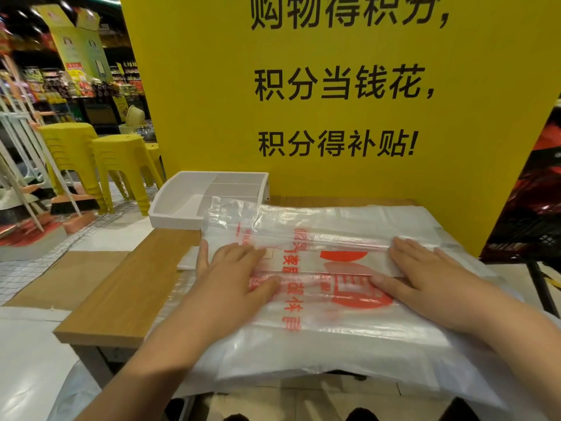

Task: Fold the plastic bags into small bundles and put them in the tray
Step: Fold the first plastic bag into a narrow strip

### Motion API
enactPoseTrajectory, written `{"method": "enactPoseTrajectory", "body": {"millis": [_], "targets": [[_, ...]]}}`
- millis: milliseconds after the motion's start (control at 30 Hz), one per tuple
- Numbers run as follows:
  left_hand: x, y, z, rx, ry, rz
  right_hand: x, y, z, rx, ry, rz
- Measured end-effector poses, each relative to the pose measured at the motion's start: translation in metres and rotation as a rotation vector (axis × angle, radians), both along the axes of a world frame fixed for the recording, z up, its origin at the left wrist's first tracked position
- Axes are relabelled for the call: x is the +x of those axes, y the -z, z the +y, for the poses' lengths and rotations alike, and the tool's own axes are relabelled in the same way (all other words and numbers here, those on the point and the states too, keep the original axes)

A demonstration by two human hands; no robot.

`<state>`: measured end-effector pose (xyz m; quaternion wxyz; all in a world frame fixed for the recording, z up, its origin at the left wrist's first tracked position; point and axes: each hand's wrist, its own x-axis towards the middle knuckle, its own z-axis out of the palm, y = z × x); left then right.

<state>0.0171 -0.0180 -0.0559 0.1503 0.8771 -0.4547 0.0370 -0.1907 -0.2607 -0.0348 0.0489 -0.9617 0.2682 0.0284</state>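
Observation:
A clear plastic bag with red print lies partly folded lengthwise on top of a stack of similar bags on a wooden table. My left hand presses flat on the bag's left part, fingers straight. On the bag's right part my right hand presses flat too. A white tray with dividers stands at the table's far left corner, just behind the bags; the compartments that show hold nothing.
A big yellow sign board stands right behind the table. Stacked yellow stools and brooms are on the floor at left. A dark red banner on a stand is at right.

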Motion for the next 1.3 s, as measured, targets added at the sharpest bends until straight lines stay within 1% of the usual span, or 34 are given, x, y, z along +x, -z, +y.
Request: {"method": "enactPoseTrajectory", "body": {"millis": [67,100,200,333,400,500,600,667,767,867,967,1067,1133,1167,1200,1233,1267,1300], "targets": [[-0.002,-0.002,0.002,-0.07,0.02,-0.072,0.006,-0.004,0.01,-0.07,-0.152,-0.143],[-0.003,-0.004,0.002,-0.099,0.028,-0.093,0.009,-0.007,0.015,-0.09,-0.204,-0.183],[-0.003,-0.004,0.003,-0.181,0.039,-0.158,0.016,-0.009,0.023,-0.173,-0.279,-0.221],[0.001,-0.016,0.006,-0.159,0.03,-0.181,0.02,-0.019,0.026,-0.237,-0.275,-0.257],[0.001,-0.027,0.008,-0.196,0.034,-0.208,0.022,-0.029,0.025,-0.243,-0.256,-0.254],[-0.008,-0.041,0.013,-0.263,0.047,-0.249,0.025,-0.051,0.028,-0.164,-0.198,-0.261],[-0.033,-0.054,0.02,-0.392,0.144,-0.25,0.03,-0.074,0.029,0.044,-0.203,-0.348],[-0.055,-0.063,0.025,-0.48,0.216,-0.21,0.034,-0.089,0.029,0.206,-0.175,-0.413],[-0.082,-0.067,0.028,-0.553,0.286,-0.006,0.04,-0.101,0.035,0.582,-0.058,-0.543],[-0.102,-0.064,0.023,-0.575,0.287,0.35,0.054,-0.096,0.05,0.888,0.091,-0.7],[-0.12,-0.062,0.026,-0.579,0.322,0.663,0.063,-0.079,0.067,1.103,0.283,-0.809],[-0.131,-0.052,0.041,-0.556,0.276,0.866,0.067,-0.055,0.073,1.231,0.341,-0.885],[-0.134,-0.038,0.048,-0.536,0.214,0.952,0.066,-0.04,0.075,1.244,0.335,-0.859],[-0.135,-0.031,0.051,-0.533,0.182,1.009,0.065,-0.034,0.076,1.219,0.335,-0.823],[-0.137,-0.024,0.052,-0.534,0.151,1.079,0.063,-0.029,0.075,1.145,0.337,-0.781],[-0.139,-0.019,0.053,-0.53,0.12,1.146,0.061,-0.025,0.074,1.016,0.33,-0.734],[-0.142,-0.014,0.053,-0.522,0.096,1.181,0.058,-0.021,0.073,0.824,0.3,-0.677],[-0.143,-0.01,0.053,-0.523,0.082,1.196,0.055,-0.02,0.071,0.59,0.235,-0.623]]}}
